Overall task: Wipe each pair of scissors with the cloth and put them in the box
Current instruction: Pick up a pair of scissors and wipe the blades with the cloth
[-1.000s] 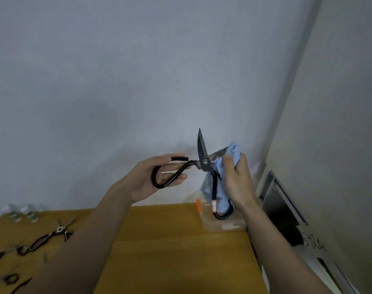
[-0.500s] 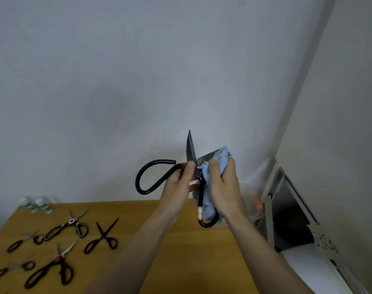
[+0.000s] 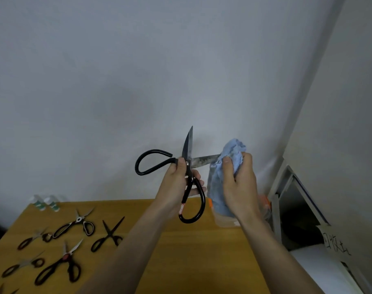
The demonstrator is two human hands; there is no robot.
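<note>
A plain pale wall fills most of the view, above a wooden table. Raised in front of the wall, a large pair of black-handled scissors is held with its blades spread wide. The left hand grips them at the pivot, thumb by the screw, one blade pointing straight up and the handle loops curving left of and below the hand. The other blade points right, its tip buried in a bunched blue cloth that the right hand clutches. Below the cloth stands a clear plastic box on the table's far right edge. Left of the scissors, several more pairs lie on the table, with two small bottles by the wall.
</note>
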